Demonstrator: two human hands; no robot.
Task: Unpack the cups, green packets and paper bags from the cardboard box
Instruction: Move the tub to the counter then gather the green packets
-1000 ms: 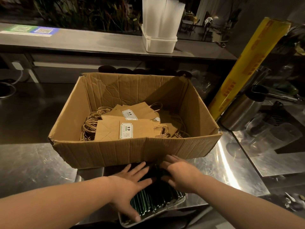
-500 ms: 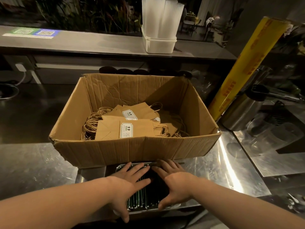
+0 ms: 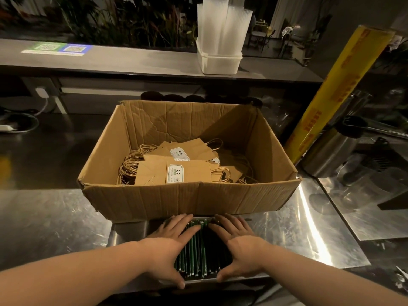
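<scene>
An open cardboard box [image 3: 189, 202] stands on the steel counter and holds several brown paper bags [image 3: 185, 171] with white labels and twine handles. In front of the box, a metal tray [image 3: 198, 280] carries a row of green packets [image 3: 196, 250] standing on edge. My left hand [image 3: 170, 244] lies flat on the left side of the packets with its fingers straight. My right hand [image 3: 238, 244] lies flat on their right side, thumb at the tray's near rim. No cups show inside the box.
A yellow film roll [image 3: 331, 93] leans at the right beside a steel jug [image 3: 326, 151]. Clear plastic cups [image 3: 364, 186] lie at the right. A white tub of tall clear sleeves [image 3: 220, 58] stands on the back ledge. Dark cups [image 3: 174, 97] sit behind the box.
Both hands have drawn together over the packets, and the tray has straightened and sits square against the box's front. The box and bags have not moved.
</scene>
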